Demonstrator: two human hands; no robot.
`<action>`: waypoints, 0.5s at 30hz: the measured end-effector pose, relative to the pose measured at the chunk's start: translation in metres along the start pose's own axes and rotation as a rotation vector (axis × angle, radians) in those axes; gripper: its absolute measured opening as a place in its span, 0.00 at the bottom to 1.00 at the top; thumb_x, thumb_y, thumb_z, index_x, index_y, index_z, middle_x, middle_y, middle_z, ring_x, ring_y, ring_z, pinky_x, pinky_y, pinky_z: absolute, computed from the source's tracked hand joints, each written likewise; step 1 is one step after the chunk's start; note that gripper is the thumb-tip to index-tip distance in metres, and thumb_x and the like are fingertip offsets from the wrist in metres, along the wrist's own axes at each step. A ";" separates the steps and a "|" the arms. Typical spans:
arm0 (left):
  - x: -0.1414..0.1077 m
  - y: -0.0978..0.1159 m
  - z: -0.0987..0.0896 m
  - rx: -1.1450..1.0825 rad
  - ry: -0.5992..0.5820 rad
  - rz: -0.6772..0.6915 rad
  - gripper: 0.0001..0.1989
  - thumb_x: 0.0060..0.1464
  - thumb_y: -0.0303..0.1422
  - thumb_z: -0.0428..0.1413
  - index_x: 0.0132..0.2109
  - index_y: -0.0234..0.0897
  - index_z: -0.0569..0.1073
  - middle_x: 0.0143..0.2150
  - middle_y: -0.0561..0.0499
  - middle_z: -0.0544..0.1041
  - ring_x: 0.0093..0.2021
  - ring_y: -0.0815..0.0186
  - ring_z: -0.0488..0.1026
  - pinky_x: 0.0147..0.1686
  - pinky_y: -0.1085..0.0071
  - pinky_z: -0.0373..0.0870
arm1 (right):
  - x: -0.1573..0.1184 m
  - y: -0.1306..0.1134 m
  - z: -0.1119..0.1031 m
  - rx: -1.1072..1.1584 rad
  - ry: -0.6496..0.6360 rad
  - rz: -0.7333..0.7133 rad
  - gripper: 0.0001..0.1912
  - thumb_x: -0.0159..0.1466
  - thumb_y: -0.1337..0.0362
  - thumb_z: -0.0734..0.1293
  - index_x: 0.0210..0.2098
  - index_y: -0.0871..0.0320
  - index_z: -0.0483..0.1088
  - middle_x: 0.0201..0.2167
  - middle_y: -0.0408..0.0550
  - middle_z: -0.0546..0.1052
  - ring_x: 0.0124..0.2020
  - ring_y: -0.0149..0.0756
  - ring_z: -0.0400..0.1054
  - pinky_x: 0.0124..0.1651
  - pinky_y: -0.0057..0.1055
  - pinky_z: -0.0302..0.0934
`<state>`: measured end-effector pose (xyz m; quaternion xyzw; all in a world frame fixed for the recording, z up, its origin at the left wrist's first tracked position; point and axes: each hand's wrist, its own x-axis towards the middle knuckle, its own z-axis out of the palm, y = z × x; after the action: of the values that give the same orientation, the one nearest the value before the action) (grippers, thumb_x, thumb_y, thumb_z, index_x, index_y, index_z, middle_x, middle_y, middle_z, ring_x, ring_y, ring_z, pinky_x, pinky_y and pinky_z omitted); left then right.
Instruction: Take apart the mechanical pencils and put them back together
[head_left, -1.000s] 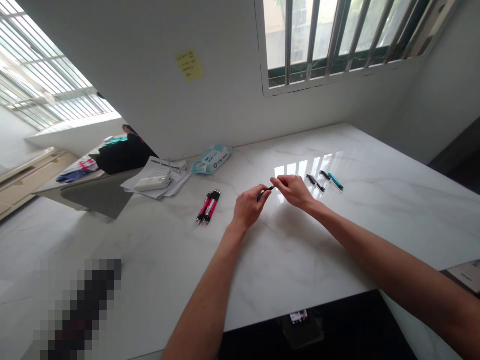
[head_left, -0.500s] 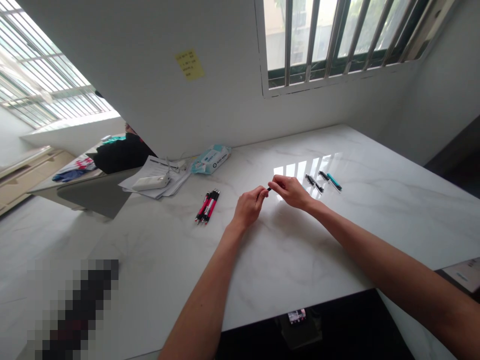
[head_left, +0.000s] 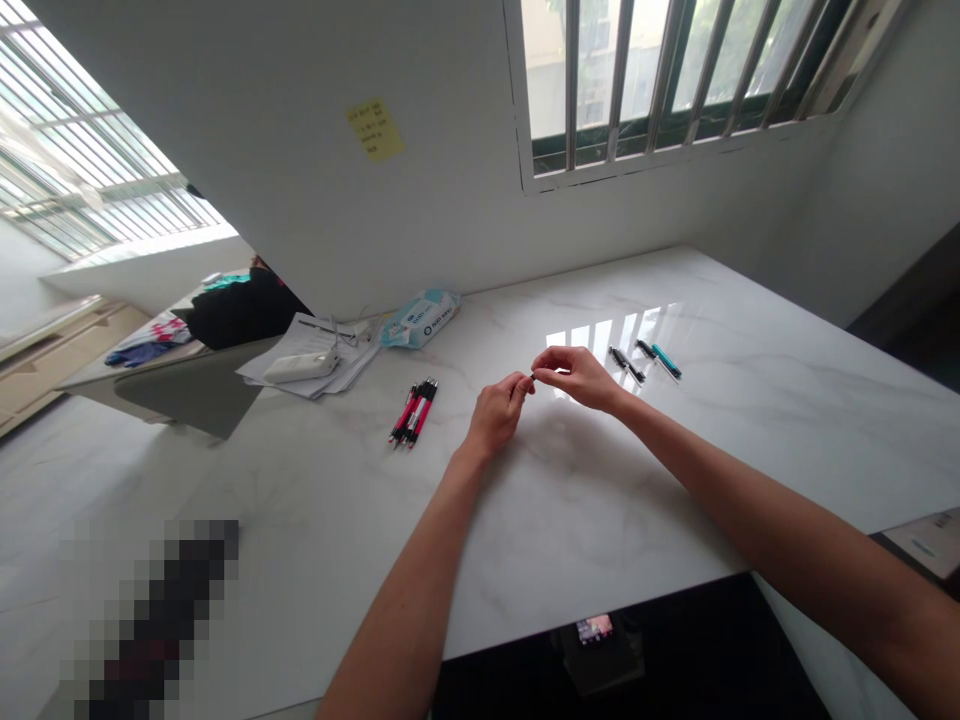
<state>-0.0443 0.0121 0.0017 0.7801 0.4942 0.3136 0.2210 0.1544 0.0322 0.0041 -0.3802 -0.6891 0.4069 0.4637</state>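
My left hand (head_left: 496,412) is closed around a small dark object (head_left: 533,377), mostly hidden by the fingers; only a short dark end shows. The fingertips of my right hand (head_left: 576,377) pinch that same end, close against my left thumb. Both hands are over the middle of the white marbled table. Left of them lies a bunch of red and black pens (head_left: 413,414). To the right, black pen parts (head_left: 627,365) and a teal pen part (head_left: 665,360) lie on the tabletop.
A wet wipes pack (head_left: 421,319) lies near the wall, beside papers (head_left: 259,355) with a white device (head_left: 301,367) on them. The table's front edge (head_left: 600,615) runs below my forearms. A blurred dark object (head_left: 161,610) is at lower left.
My right hand has shifted slightly left, its fingertips now nearer my left hand, and less of the dark object shows between them. The bunch of pens has not moved.
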 end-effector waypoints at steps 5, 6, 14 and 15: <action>-0.001 0.005 0.000 0.012 -0.006 0.008 0.24 0.70 0.49 0.43 0.37 0.40 0.75 0.25 0.54 0.69 0.26 0.65 0.63 0.32 0.69 0.57 | 0.001 0.003 0.000 0.013 0.054 0.030 0.14 0.63 0.52 0.72 0.39 0.57 0.79 0.37 0.49 0.83 0.37 0.37 0.75 0.42 0.32 0.67; -0.001 0.006 -0.001 0.015 -0.008 0.006 0.24 0.70 0.49 0.44 0.37 0.40 0.75 0.24 0.54 0.69 0.26 0.65 0.64 0.31 0.69 0.57 | 0.000 0.002 0.000 -0.030 0.064 0.046 0.14 0.63 0.52 0.72 0.39 0.57 0.79 0.36 0.49 0.83 0.37 0.37 0.75 0.41 0.32 0.66; -0.001 0.006 -0.003 0.003 0.007 -0.009 0.23 0.70 0.49 0.44 0.36 0.40 0.74 0.27 0.54 0.72 0.28 0.65 0.66 0.32 0.69 0.58 | -0.002 -0.003 -0.001 -0.148 0.026 0.049 0.17 0.66 0.49 0.69 0.32 0.56 0.77 0.31 0.46 0.82 0.34 0.37 0.74 0.40 0.32 0.64; 0.000 0.006 -0.002 -0.002 0.010 -0.011 0.23 0.70 0.49 0.44 0.36 0.40 0.74 0.27 0.54 0.72 0.28 0.65 0.66 0.32 0.69 0.59 | -0.002 -0.003 -0.001 -0.145 0.030 0.037 0.17 0.66 0.49 0.69 0.33 0.56 0.77 0.32 0.46 0.82 0.35 0.37 0.74 0.41 0.32 0.65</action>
<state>-0.0426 0.0096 0.0069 0.7755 0.4994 0.3168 0.2212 0.1553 0.0292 0.0063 -0.4315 -0.7025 0.3587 0.4377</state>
